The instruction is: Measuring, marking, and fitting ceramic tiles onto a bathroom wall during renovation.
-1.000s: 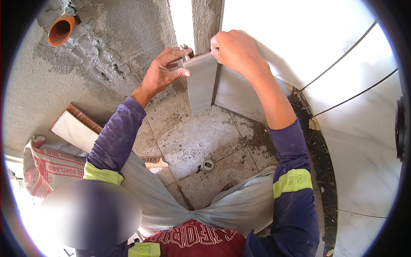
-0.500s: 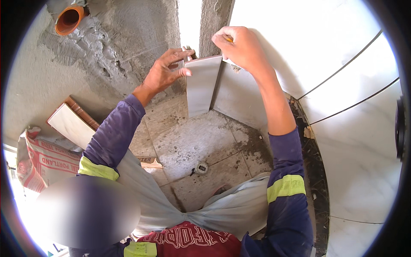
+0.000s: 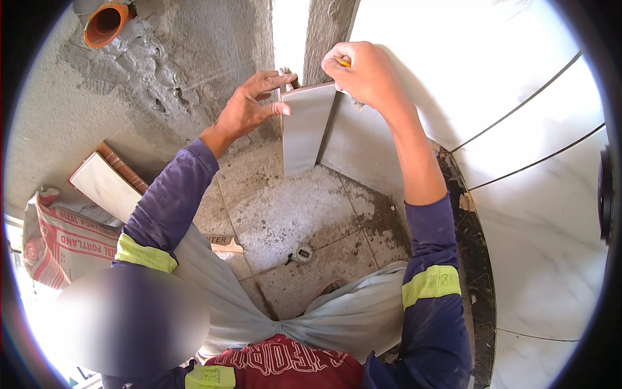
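seemingly for steadiness, the left hand (image 3: 249,104) pinches the upright tile (image 3: 304,133) by its upper left edge, near the floor's (image 3: 275,207) far edge; the right hand (image 3: 366,72) clasps a yellow stick (image 3: 346,63) beside its right corner.

Strong light washes out the upper wall tiles (image 3: 479,58) and flares at lower left, while a soft shadow (image 3: 409,84) falls beside the right hand (image 3: 358,71). A blurred oval (image 3: 133,321) masks the lower left; tile seams (image 3: 538,336) curve near the dark border (image 3: 609,350).
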Demonstrator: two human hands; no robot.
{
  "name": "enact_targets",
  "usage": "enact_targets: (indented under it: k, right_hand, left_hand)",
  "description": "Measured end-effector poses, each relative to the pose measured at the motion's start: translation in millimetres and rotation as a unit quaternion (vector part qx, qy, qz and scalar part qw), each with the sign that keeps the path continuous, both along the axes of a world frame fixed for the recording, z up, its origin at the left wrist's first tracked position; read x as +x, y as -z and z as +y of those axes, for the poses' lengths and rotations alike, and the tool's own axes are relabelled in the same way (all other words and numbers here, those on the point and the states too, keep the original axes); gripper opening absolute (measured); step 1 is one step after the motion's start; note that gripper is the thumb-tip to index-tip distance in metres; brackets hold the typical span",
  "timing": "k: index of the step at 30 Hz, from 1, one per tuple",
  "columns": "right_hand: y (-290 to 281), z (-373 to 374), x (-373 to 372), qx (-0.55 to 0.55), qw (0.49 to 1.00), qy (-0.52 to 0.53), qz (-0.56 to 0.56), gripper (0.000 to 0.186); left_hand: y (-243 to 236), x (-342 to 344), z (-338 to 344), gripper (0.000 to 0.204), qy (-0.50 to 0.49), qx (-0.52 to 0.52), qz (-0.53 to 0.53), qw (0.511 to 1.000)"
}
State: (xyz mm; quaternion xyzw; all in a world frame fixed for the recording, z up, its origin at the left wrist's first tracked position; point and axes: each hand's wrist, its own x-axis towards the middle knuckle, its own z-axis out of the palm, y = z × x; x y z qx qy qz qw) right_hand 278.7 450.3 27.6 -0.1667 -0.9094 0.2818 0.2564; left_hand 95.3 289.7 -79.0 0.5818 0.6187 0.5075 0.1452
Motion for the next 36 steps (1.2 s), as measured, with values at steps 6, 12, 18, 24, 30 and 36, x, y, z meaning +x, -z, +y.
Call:
enact_targets:
  k: [6,12,18,24,30,36]
  right_hand:
    - [6,5,-1,0.046,0.999,0.005,-0.023,0.022]
    - [8,5,-2,0.04,0.999,-0.016,0.011,0.02]
    - [-5,1,4,-0.068,0.997,-0.002,-0.025,0.034]
    - [-2,3,2,-0.07,0.997,-0.026,-0.01,0.035]
    - [4,6,4,0.001,0.999,-0.037,-0.036,0.025]
    - [12,3,1,0.161,0.982,-0.024,-0.092,0.017]
  left_hand:
    - [-2,0,-1,0.066,0.005,-0.007,-0.008,1.0]
    - [0,0,0,0.066,0.001,-0.004,-0.008,1.0]
    - [2,-1,0,0.063,0.0,-0.006,-0.008,1.0]
    - [2,0,1,0.063,-0.01,0.021,0.025,0.999]
    - [0,-1,0,0.064,-0.011,0.013,0.032,0.999]
    - [-2,0,-1,0.064,-0.026,0.007,0.041,0.999]
